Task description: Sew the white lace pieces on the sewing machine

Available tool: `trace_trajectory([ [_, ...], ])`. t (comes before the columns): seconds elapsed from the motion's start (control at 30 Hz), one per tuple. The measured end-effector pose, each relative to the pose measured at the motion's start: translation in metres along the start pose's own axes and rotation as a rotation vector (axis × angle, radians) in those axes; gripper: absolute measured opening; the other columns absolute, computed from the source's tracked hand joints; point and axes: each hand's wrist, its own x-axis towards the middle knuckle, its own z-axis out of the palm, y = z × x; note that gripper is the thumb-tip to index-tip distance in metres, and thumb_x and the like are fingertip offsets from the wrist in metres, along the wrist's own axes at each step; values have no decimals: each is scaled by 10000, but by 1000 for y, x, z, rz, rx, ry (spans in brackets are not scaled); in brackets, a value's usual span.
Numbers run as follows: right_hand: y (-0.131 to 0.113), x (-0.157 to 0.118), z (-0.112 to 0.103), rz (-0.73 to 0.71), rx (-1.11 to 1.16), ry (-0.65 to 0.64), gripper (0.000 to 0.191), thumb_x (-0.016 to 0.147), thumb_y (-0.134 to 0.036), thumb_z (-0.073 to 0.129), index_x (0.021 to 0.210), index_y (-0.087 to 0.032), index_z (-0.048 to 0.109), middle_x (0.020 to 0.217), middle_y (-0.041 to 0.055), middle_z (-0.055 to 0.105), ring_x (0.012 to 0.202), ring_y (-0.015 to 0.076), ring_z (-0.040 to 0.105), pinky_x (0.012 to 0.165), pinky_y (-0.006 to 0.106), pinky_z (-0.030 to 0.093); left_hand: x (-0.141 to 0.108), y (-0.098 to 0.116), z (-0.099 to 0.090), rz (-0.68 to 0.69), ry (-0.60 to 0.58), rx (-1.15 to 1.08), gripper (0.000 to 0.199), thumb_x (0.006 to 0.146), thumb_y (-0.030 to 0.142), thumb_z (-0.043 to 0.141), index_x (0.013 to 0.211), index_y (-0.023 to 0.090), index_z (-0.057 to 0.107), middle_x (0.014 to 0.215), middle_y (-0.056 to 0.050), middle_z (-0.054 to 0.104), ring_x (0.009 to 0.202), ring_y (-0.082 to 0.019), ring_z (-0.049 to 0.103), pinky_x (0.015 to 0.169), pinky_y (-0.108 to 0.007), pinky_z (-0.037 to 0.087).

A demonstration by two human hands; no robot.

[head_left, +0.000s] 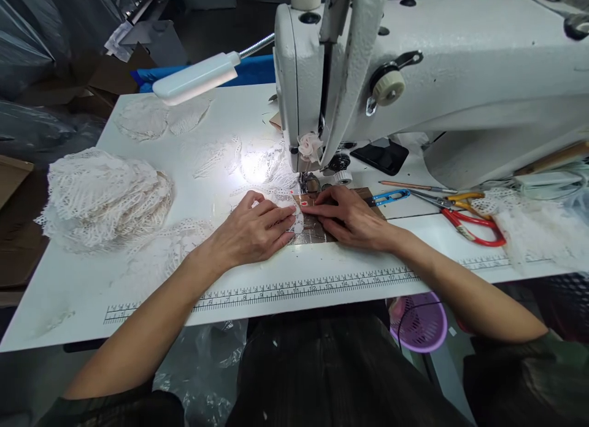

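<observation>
My left hand (260, 229) lies over a white lace piece (298, 223) just in front of the sewing machine's presser foot (304, 183). Its fingers are bent and close together, pressing the lace from the left. Opposite it, my right hand (345, 217) reaches in with its fingertips drawn together at the lace's right edge, over the brown taped plate (315, 234) with red marks. What those fingertips pinch, if anything, is too small to tell. More lace (271, 163) spreads under the lamp's bright spot, behind my left hand.
A heaped lace stack (108, 197) stands on the left of the white table (248, 313). To the right lie blue thread snips (390, 197), red-handled scissors (476, 227), a dark phone (381, 156) and loose lace (538, 230). The lamp (197, 77) hangs over the table; a purple basket (421, 326) is below.
</observation>
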Motion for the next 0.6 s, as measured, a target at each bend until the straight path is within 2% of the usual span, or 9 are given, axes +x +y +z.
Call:
trace_trajectory([
  [0.1, 2, 2, -1, 29, 83, 32, 409, 927, -137, 469, 1289, -213, 646, 1058, 105, 605, 973, 211, 559, 897, 407, 470, 0, 0, 1, -18, 26, -26, 174, 903, 194, 599, 1032, 193, 715, 1136, -81, 748, 807, -205, 672, 788, -443, 466],
  [0.27, -2, 0, 1, 47, 55, 55, 426, 897, -106, 486, 1266, -227, 661, 1102, 107, 610, 1041, 230, 560, 949, 441, 466, -1, -1, 4, -24, 50, -42, 171, 881, 164, 614, 1011, 199, 720, 1129, -81, 749, 799, -200, 657, 798, -441, 467],
  [0.5, -15, -4, 1, 6, -68, -73, 409, 922, -180, 534, 1291, -317, 646, 1178, 102, 597, 1130, 276, 510, 957, 512, 407, -1, 0, 5, -13, 73, -30, 123, 877, 181, 628, 960, 186, 719, 1116, -87, 748, 776, -192, 636, 768, -416, 471],
  [0.6, -17, -3, 2, 17, -108, -92, 398, 925, -193, 530, 1283, -316, 654, 1186, 107, 592, 1132, 285, 500, 938, 513, 392, -2, 0, 5, -22, 77, -39, 147, 876, 176, 631, 999, 185, 711, 1110, -86, 748, 768, -191, 632, 762, -414, 469],
])
